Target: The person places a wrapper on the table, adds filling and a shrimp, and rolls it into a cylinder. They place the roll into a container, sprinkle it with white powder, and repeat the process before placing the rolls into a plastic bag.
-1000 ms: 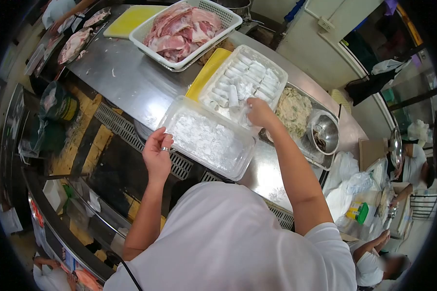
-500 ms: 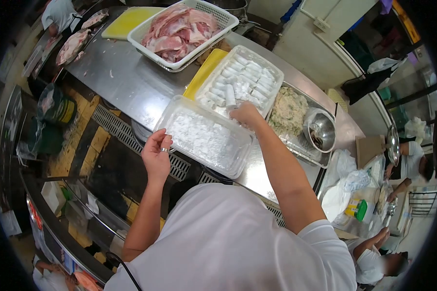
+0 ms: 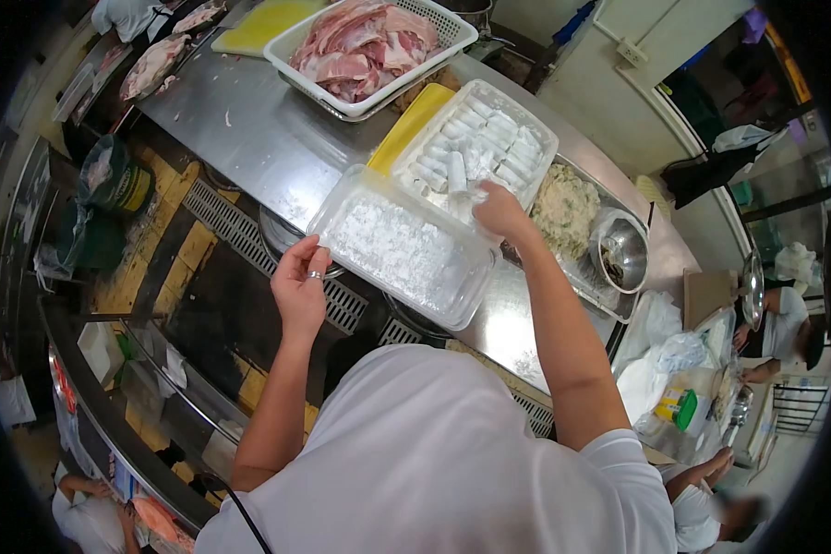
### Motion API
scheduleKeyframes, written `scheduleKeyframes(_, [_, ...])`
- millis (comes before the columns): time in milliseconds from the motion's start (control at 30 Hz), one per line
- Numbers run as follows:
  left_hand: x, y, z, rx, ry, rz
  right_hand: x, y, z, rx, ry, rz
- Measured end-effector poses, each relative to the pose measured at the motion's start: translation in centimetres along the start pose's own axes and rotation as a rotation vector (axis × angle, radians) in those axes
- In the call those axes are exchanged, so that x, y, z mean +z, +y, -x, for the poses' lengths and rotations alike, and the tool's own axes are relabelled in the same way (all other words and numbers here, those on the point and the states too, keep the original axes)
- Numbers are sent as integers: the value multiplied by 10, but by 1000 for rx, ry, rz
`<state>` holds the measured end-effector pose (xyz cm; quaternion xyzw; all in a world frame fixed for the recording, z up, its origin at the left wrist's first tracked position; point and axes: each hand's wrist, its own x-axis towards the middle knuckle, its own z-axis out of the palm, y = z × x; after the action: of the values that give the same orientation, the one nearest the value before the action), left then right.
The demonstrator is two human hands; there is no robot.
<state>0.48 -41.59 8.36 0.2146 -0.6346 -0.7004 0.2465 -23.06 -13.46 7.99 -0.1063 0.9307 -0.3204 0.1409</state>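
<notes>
A clear plastic tray (image 3: 392, 245) of white powder lies at the near edge of the steel table. My left hand (image 3: 300, 277), with a ring on it, has its thumb and fingers closed at the tray's left rim. Behind it, a white plastic container (image 3: 547, 159) holds several white-coated rolls, and one roll (image 3: 456, 173) leans upright near the front. My right hand (image 3: 503, 212) is at the container's near right corner, fingers bent together beside the rolls; its fingertips are blurred, and anything between them cannot be made out.
A white basket (image 3: 280, 69) of raw meat (image 3: 365, 46) stands behind, near yellow boards. To the right are a tray with pale mixture (image 3: 566, 210) and a metal bowl (image 3: 620, 249). Other people work at the far left, lower left and right edges.
The view has shifted slightly, moving the table items rightward. My left fingers have drawn together at the tray rim. My right hand has moved a little away from the leaning roll.
</notes>
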Motion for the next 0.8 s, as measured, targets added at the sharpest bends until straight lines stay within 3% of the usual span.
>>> scheduleKeyframes(100, [-1, 1, 1, 6, -18, -20, -17, -6, 0, -42, -256, 237])
scheduleKeyframes(300, [-4, 2, 5, 27, -12, -28, -19, -4, -3, -161, -229, 403])
scheduleKeyframes(400, [-12, 5, 4, 35, 20, -32, -31, -10, 0, -203, -39, 271])
scheduleKeyframes(500, [-23, 3, 4, 2, 82, -46, -51, -68, 25, 59, -26, -196])
scheduleKeyframes(600, [-29, -1, 4, -25, 134, -20, -27, -87, 36, -126, -131, -351])
scheduleKeyframes(667, [-32, -7, 3, -46, 144, -11, 9, -103, 39, -381, -144, -234])
scheduleKeyframes(733, [-33, -14, 1, -58, 146, 3, 45, -124, 42, -427, -214, -308])
scheduleKeyframes(800, [-31, -17, -1, -79, 138, 2, 85, -134, 39, -642, -129, -252])
